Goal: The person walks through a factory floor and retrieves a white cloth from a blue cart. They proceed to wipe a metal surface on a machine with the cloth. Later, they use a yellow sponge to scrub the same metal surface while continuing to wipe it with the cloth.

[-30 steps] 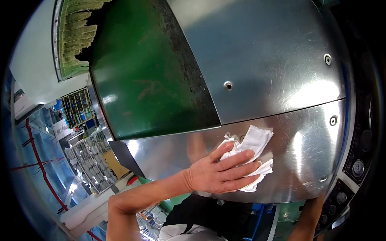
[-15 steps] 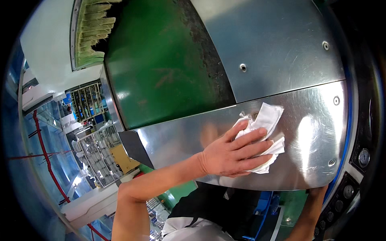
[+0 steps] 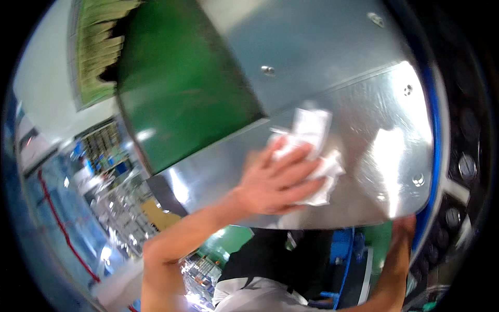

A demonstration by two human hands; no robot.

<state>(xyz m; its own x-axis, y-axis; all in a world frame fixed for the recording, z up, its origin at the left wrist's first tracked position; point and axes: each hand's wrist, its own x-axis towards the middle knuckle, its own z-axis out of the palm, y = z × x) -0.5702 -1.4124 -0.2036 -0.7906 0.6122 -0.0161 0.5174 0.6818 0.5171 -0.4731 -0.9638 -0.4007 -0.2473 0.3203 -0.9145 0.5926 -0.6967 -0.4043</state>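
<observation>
My left hand presses a crumpled white cloth against the shiny steel plate. The fingers lie over the cloth and part of it bunches out beyond the fingertips. Motion smears the hand a little. Over at the plate's near right corner is my right hand, close to the edge or touching it. Its fingers are blurred and partly hidden, so its grip does not show.
A second steel panel adjoins the plate, with recessed screws. Left of it lies a green surface with a worn dark border. A fringed yellowish curtain hangs at far left. Round gauges line the right side.
The view has tilted and shifted, blurring the scene. My left hand and the cloth have slid slightly over the plate, toward its near side. My right hand stays by the corner.
</observation>
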